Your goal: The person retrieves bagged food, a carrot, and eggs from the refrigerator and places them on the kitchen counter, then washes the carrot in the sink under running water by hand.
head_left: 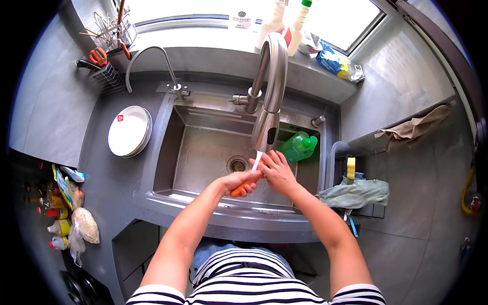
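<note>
An orange carrot [238,191] is held over the steel sink [201,152], under water running from the large faucet [266,122]. My left hand [239,182] wraps round its lower part, and the thick end sticks out below the fingers. My right hand [274,170] lies on the upper part, its fingers bent against the carrot close to the stream. The two hands touch or nearly touch. Below them and to the left is the drain [237,164]. A green bottle [300,146] lies in the sink's right side, just beyond my right hand.
Stacked white plates [129,131] stand left of the sink. A thin curved tap [175,81] rises behind it. At the right, a rack holds a yellow sponge [351,168] and a grey-green cloth [356,194]. Spray bottles [273,23] stand on the windowsill. Scissors [98,57] are at the back left.
</note>
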Tool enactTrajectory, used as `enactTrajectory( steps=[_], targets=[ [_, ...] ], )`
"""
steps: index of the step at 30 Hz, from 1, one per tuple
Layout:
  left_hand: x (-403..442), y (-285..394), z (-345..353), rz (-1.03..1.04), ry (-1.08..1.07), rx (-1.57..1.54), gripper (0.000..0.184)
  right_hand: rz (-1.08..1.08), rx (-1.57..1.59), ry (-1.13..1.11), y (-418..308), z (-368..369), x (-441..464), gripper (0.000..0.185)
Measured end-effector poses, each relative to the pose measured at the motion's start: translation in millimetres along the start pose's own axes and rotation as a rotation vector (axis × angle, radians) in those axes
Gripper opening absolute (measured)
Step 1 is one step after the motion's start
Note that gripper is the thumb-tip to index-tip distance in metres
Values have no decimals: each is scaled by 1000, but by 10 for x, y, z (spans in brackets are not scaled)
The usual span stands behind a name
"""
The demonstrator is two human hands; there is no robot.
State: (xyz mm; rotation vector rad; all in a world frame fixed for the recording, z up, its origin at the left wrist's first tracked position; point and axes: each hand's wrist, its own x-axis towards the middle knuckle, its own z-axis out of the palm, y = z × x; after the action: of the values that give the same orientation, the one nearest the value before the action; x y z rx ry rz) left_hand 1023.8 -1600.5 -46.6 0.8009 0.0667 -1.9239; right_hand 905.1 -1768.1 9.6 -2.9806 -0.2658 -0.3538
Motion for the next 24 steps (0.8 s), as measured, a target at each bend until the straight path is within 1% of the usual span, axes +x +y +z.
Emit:
enactTrajectory(
  steps=[2, 4, 5, 6, 7, 8, 9, 10, 12, 13, 14, 15, 16, 17, 18, 19, 20, 21, 22, 23, 24],
  targets=[
    [23, -11, 82, 18, 74, 342, 26, -99, 112, -57, 218, 244, 26, 37],
    [129, 13, 52, 28, 169, 669, 19, 58, 81, -273, 149, 218, 48, 34],
    [203, -20, -33, 209, 262, 1030, 17, 135, 65, -383, 119, 202, 54, 32],
    [277, -57, -134, 400, 354, 1389, 15, 121, 46, -471, 121, 206, 48, 28],
    [143, 3, 56, 597, 444, 1742, 14, 169, 109, -534, 116, 227, 15, 27],
    [20, 25, 281, 383, 635, 1787, 12, 217, 172, -598, 110, 243, -33, 26],
    [36, 75, 237, 566, 667, 1901, 10, 259, 230, -655, 144, 226, -22, 25],
    [40, 86, 169, 749, 689, 2007, 8, 355, 510, -776, 214, 186, -21, 24],
    [-16, 161, 68, 1152, 689, 2141, 4, 669, 1114, -1042, 192, 142, -31, 30],
    [-14, 183, 52, 1120, 684, 2155, 4, 830, 1422, -1155, 187, 94, -27, 33],
    [-4, 183, 42, 1084, 682, 2166, 5, 766, 1272, -1075, 163, 45, -28, 33],
    [10, 176, 12, 1044, 683, 2181, 5, 733, 1125, -942, 138, 18, -45, 32],
    [72, 132, -32, 822, 744, 2123, 10, 693, 980, -807, 103, 8, -68, 30],
    [94, 129, -88, 673, 685, 2117, 12, 651, 838, -673, 52, 15, -98, 28],
    [24, 155, 2, 524, 620, 2102, 15, 522, 522, -522, -32, 35, -141, 26],
    [-4, 191, 58, 380, 556, 2080, 19, 486, 421, -480, -73, 49, -157, 26],
    [-17, 209, 27, 337, 459, 1955, 33, 449, 320, -443, -115, 52, -175, 27],
    [-41, 279, 67, 189, 378, 1843, 36, 409, 217, -402, -137, 50, -186, 28],
    [-82, 361, 116, 47, 299, 1725, 40, 343, 190, -271, -137, 82, -230, 27],
    [-111, 397, 148, -90, 220, 1598, 45, 323, 154, -237, -126, 88, -247, 26],
    [-102, 396, 93, -128, 182, 1392, 53, 300, 118, -202, -117, 75, -237, 24]
  ],
)
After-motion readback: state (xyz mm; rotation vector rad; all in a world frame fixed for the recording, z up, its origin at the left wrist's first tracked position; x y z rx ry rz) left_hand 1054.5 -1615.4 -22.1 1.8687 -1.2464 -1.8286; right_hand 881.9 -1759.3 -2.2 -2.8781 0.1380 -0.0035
